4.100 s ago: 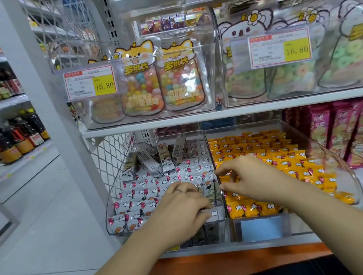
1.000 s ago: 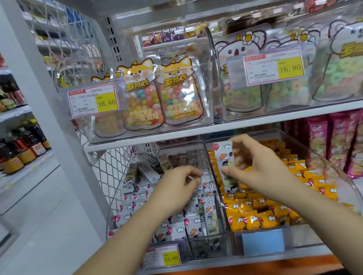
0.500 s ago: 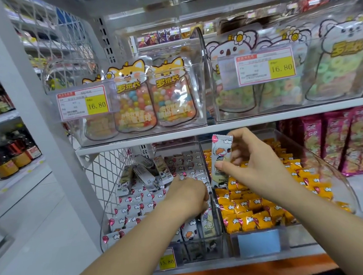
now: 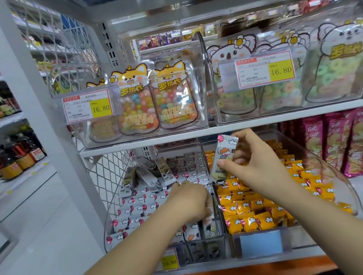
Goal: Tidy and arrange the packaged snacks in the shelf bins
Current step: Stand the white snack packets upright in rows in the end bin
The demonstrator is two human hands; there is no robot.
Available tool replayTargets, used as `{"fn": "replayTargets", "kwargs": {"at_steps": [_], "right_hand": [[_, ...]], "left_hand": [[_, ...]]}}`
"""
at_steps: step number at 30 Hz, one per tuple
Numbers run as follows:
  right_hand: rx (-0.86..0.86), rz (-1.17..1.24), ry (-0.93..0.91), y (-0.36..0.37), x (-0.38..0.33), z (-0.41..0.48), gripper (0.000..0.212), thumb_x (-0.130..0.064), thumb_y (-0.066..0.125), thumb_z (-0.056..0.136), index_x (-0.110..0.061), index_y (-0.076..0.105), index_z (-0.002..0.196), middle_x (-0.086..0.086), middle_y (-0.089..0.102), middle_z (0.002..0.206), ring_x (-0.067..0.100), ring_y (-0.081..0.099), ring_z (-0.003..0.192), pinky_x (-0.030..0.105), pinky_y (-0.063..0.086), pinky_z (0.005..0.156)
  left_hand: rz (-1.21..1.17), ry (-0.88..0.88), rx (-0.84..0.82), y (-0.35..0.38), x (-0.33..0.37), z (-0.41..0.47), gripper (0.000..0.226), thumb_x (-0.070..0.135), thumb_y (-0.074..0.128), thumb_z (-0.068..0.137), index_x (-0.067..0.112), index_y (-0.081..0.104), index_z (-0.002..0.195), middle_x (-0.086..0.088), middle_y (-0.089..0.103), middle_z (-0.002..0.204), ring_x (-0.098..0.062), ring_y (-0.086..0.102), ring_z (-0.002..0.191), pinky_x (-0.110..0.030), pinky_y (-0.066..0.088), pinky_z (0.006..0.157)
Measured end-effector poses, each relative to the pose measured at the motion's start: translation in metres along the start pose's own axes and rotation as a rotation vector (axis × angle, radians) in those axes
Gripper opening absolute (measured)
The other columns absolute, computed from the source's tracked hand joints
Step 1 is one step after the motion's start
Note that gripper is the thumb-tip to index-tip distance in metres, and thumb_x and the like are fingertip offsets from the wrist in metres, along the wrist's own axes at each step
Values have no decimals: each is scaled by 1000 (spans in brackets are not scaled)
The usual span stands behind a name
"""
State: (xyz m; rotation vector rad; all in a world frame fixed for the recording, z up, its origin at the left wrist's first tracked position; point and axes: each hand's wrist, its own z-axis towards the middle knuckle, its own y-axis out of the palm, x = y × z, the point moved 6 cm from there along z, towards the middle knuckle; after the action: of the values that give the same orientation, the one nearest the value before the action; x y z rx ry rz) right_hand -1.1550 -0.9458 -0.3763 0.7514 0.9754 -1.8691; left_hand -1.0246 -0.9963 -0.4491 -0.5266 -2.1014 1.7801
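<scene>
Your right hand [image 4: 259,169] now pinches one white packet [image 4: 224,158] between thumb and fingers and holds it upright in the middle of the frame, above the border of the two lower bins. A few seconds ago both hands were low at the front of these bins. One second ago this packet was just coming up from among the yellow packets [image 4: 252,215], so it seems to be a stray that was lying in the wrong place. It has the same balloon print as the white packets [image 4: 138,210] in the left bin [image 4: 117,202], so I judge it belongs there, and the sorting of the right bin [image 4: 334,178] is one step further. Your left hand [image 4: 189,201] has moved little. It rests in the lower middle of the frame, at the right side of the left bin, with its fingers curled down among the white packets. I cannot tell if it grips one or only makes a gap. The two hands are apart, the right one higher. At the back of the left bin some grey packets [image 4: 149,176] lie loose and tilted, so more tidying remains.
</scene>
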Motion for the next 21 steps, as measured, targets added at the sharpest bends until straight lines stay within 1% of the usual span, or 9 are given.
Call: {"fn": "replayTargets", "kwargs": {"at_steps": [2, 6, 9, 12, 13, 15, 17, 19, 21], "right_hand": [[-10, 67, 6, 5, 0, 0, 35, -12, 74, 77, -26, 47, 94, -7, 64, 73, -3, 55, 56, 11, 47, 58], [-114, 55, 17, 25, 2, -3, 35, -10, 73, 78, -27, 46, 93, -4, 68, 83, -3, 61, 63, 14, 50, 62], [-191, -191, -72, 39, 6, -6, 34, -21, 75, 76, -33, 47, 90, -14, 62, 84, -2, 60, 80, 11, 47, 69], [-353, -508, -100, 56, 21, -12, 33, -42, 74, 74, -34, 45, 88, -11, 57, 98, 9, 51, 100, 22, 43, 79], [-405, -589, -93, 62, 26, -15, 35, -47, 73, 72, -35, 44, 88, -8, 54, 107, 13, 46, 109, 28, 42, 87], [-473, -696, -91, 70, 31, -19, 32, -49, 69, 72, -31, 50, 90, -1, 48, 125, 18, 34, 127, 35, 34, 103], [-545, -796, -158, 78, 29, -24, 26, -47, 62, 79, -26, 57, 94, 1, 49, 129, 16, 24, 136, 37, 15, 114], [-628, -906, -252, 86, 27, -27, 22, -46, 53, 86, -26, 62, 92, 0, 56, 126, 14, 21, 139, 42, 1, 117], [-690, -988, -308, 91, 29, -29, 25, -42, 45, 92, -27, 66, 94, 1, 60, 122, 15, 24, 137, 46, 2, 118]], "left_hand": [[-38, 16, 4, -1, 1, -8, 15, 35, 59, 87, 29, 66, 99, 3, 58, 111, -22, 40, 118, -44, 25, 108], [-58, 54, 5, 10, 2, -29, 22, 41, 55, 90, 32, 60, 109, 7, 61, 113, -17, 35, 126, -51, -1, 115], [-3, 98, 141, 14, 0, -46, 24, 44, 49, 93, 32, 61, 111, 10, 62, 117, -12, 29, 134, -49, -9, 113], [21, 129, 250, 13, -5, -58, 28, 45, 42, 95, 33, 62, 111, 14, 61, 120, -9, 26, 136, -46, -12, 112], [23, 158, 310, 12, -6, -61, 28, 45, 41, 95, 33, 64, 106, 15, 64, 114, -10, 33, 132, -47, -8, 113], [71, 189, 424, 16, -8, -62, 31, 45, 40, 88, 34, 69, 84, 16, 66, 87, -13, 58, 107, -56, 17, 109], [24, 175, 520, 19, -11, -64, 30, 47, 41, 80, 34, 66, 70, 15, 56, 76, -10, 60, 80, -56, 39, 99], [-52, 180, 574, 22, -11, -65, 27, 48, 42, 79, 33, 62, 71, 13, 49, 81, -8, 56, 73, -49, 42, 99], [-120, 184, 595, 25, -12, -66, 25, 49, 42, 81, 31, 58, 75, 13, 50, 90, -6, 57, 77, -42, 38, 102]]}}
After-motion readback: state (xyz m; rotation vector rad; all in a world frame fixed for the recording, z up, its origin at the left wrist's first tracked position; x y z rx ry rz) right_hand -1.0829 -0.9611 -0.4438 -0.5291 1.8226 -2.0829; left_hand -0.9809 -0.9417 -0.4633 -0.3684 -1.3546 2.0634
